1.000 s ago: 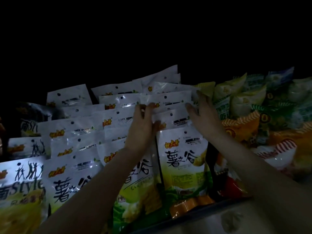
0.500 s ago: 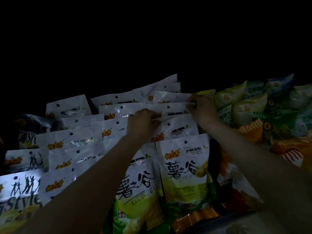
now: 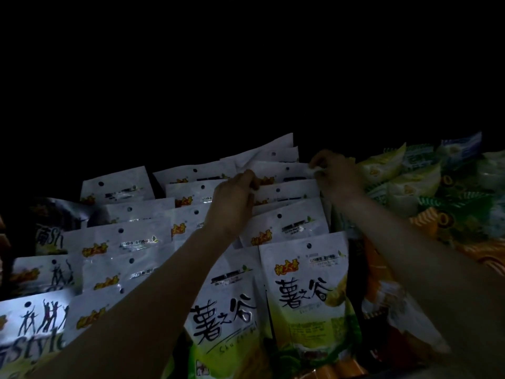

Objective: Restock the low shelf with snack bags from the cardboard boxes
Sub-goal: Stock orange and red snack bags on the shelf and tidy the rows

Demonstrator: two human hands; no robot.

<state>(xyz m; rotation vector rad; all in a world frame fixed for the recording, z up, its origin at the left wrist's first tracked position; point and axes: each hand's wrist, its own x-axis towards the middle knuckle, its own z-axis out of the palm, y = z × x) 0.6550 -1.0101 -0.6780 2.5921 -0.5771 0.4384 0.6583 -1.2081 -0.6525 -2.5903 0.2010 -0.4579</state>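
Darkness swallows the far shelf, where my left hand and right hand pinch one white snack bag atop the right row; tugging could topple its leaning neighbours.

You can read 薯之谷 in black brush script on the front white snack bag and its neighbour; "Style" shows (partly cut off) on the silver bag at far left.
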